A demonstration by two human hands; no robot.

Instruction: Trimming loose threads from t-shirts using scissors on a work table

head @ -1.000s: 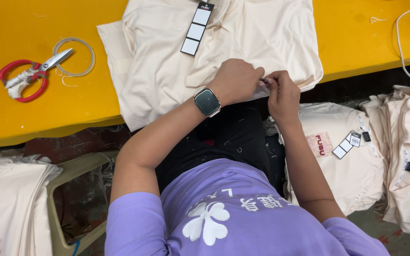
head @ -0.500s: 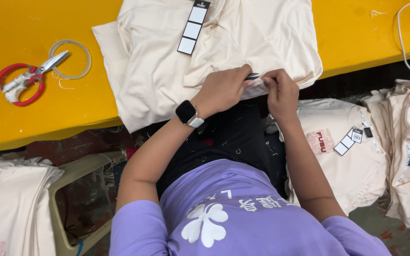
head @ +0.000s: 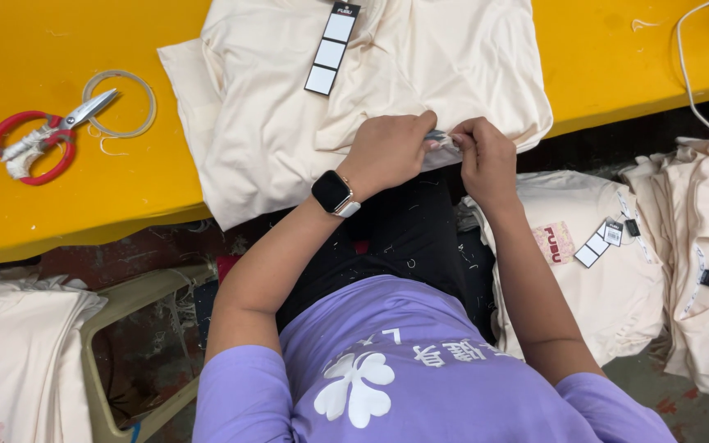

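A cream shirt (head: 289, 115) lies folded on the yellow table (head: 59, 205), a black-and-white hang tag (head: 331, 49) on top of it. My left hand (head: 387, 152), with a black smartwatch (head: 334, 194) on its wrist, and my right hand (head: 486, 156) meet at the shirt's near hem. Both pinch the fabric edge, with a small dark item showing between the fingertips; what it is I cannot tell.
Red-handled scissors (head: 38, 143) and a ring of clear tape (head: 121, 102) lie at the table's left. Stacks of cream shirts sit at my right (head: 617, 271) and lower left (head: 18, 353). A white cable (head: 691, 74) crosses the table's right end. A plastic stool (head: 125, 328) stands below.
My left hand has turned, so the watch slid down my wrist toward me. Both hands stayed at the hem, pinching closer together.
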